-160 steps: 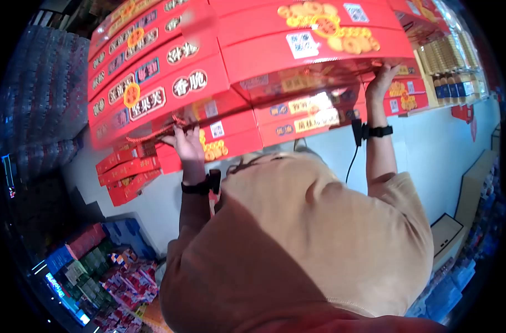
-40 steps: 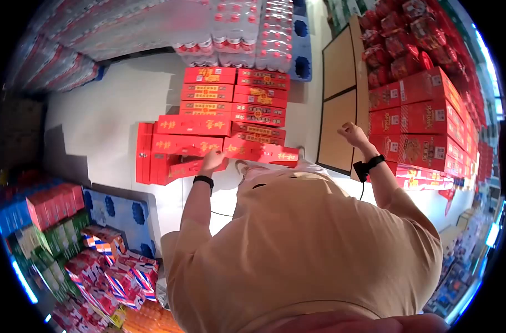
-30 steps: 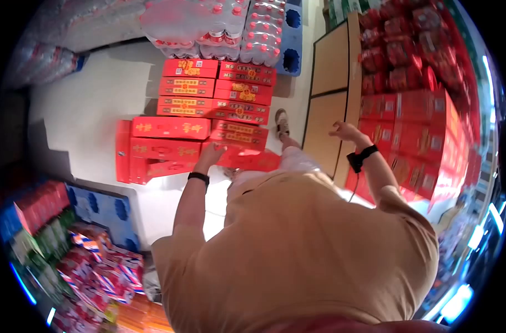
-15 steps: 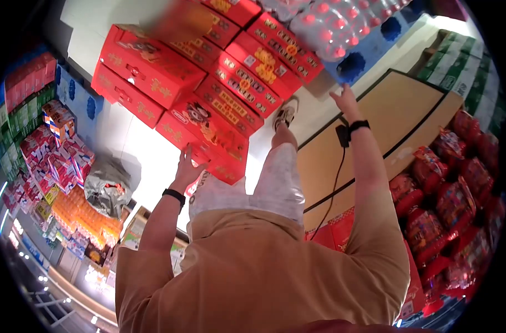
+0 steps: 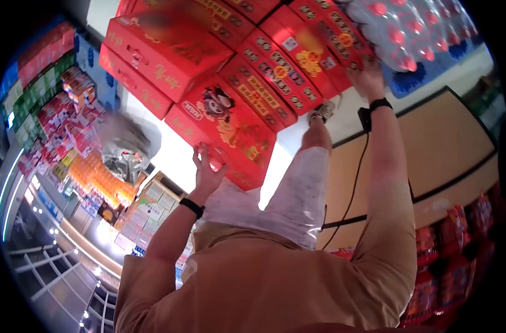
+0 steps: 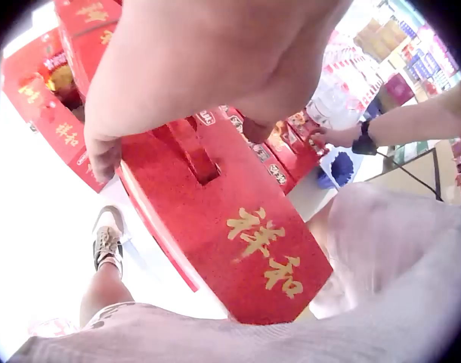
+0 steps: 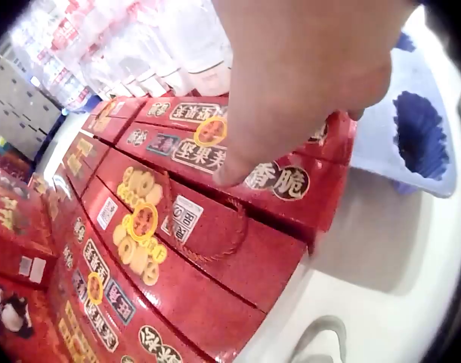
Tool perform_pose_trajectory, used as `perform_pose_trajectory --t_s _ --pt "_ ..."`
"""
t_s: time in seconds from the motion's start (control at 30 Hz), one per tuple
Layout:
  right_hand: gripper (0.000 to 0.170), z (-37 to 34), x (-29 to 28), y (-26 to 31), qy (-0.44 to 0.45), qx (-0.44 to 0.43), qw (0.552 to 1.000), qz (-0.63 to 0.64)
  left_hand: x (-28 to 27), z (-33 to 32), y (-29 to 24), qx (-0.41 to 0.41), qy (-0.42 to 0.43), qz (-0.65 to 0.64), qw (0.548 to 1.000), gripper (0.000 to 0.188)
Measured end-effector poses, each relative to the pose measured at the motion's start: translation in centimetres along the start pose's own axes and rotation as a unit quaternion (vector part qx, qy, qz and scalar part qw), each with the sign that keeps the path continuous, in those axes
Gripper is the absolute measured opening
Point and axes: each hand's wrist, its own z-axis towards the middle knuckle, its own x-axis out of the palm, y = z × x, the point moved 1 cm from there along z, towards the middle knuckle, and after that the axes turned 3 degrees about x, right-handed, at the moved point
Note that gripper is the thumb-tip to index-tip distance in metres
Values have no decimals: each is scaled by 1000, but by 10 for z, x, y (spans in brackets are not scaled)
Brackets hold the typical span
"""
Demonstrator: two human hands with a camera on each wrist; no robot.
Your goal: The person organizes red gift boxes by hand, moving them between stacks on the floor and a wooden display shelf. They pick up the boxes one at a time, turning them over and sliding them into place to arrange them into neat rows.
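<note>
My left hand [image 5: 210,175] is over the handle side of a red gift box [image 5: 225,130] with gold lettering. In the left wrist view its fingers and thumb spread across the box top, around the red strap handle [image 6: 196,155]. My right hand [image 5: 368,80] reaches forward to the end of a row of red gift boxes. In the right wrist view a fingertip touches the end box [image 7: 291,185], close to the seam with the neighbouring box; its other fingers are mostly hidden. A twisted red cord [image 7: 230,253] lies on that neighbouring box [image 7: 215,280].
More red boxes [image 5: 147,53] are stacked at the left. Shrink-wrapped bottles [image 5: 414,33] stand on a blue pallet [image 5: 430,69] beyond the row. A tan, black-edged platform [image 5: 425,150] is at the right. A grey plastic bag [image 5: 125,150] sits left of my left hand.
The view has turned and come closer to the boxes. The lifted boxes of the oldest view are no longer in my hands. My right hand has reached forward from mid-air to the end box.
</note>
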Motion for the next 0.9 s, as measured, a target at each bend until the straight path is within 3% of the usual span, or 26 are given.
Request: perform_pose_trajectory --t_s 0.03,0.07,0.17,0.27,0.3,0.43,0.5,0.7,0.83,0.9 --pt "87 0 14 -4 -17 42 999 -24 7 3 7 22 -39 27 999 100" --pt "86 -2 21 -6 -40 26 999 -15 3 9 -6 -28 -58 -45 997 88" --pt "88 -11 44 -22 -98 -32 993 -48 0 26 -36 -176 -101 -124 971 85" --pt "90 -14 42 -19 -79 -17 995 -52 -1 41 -43 -248 -128 -101 955 90" --pt "89 -12 41 -26 -90 -30 994 -49 -8 44 -58 -247 -133 -186 942 91" --pt "95 -7 24 -13 22 31 994 -105 12 44 -27 -209 -147 -33 966 93" --pt "101 4 0 4 144 116 977 -103 5 49 -42 -275 -121 -74 951 97" --pt "106 -6 2 3 110 110 976 -150 4 53 -42 -292 -99 -61 949 97" --pt "113 -9 -3 -1 122 140 982 -24 5 50 -36 -268 -94 -57 957 95" --pt "109 -16 -18 2 96 117 988 -31 4 48 -28 -258 -79 -63 961 95"
